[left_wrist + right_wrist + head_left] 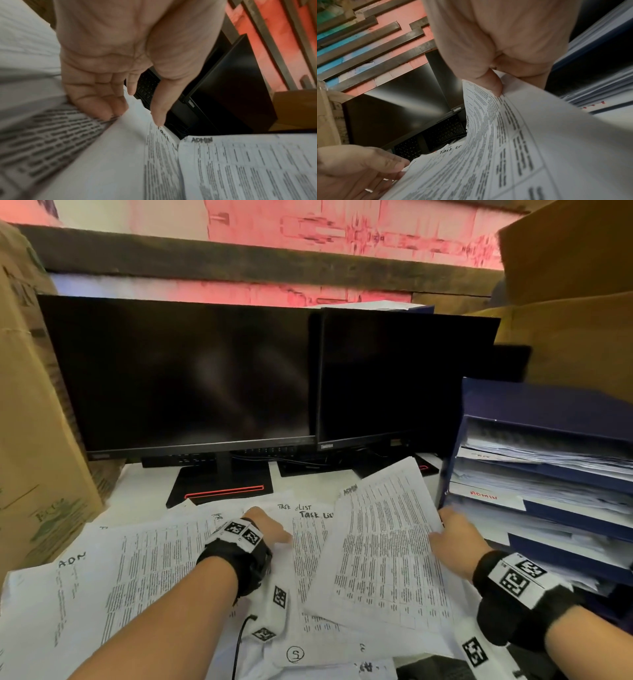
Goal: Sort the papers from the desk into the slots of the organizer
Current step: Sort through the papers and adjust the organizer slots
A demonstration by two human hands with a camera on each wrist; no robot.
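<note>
Printed sheets (154,570) lie spread over the white desk. My right hand (445,532) pinches the right edge of a sheet marked ADMIN (383,549), which is tilted up off the pile, close to the blue organizer (548,402). In the right wrist view the thumb (496,86) lies on top of that ADMIN sheet (522,135), which curves downward. My left hand (270,530) rests with relaxed fingers on the papers beside a sheet headed Task List (311,539). Its fingertips (109,108) touch a printed page, and the ADMIN sheet (248,169) shows at lower right.
The organizer's stacked slots hold paper; one slot bears a red ADMIN label (483,495). Two dark monitors (185,371) (404,378) stand behind the papers, with a keyboard (443,131) under them. Cardboard boxes flank the desk at left (30,440) and right (575,337).
</note>
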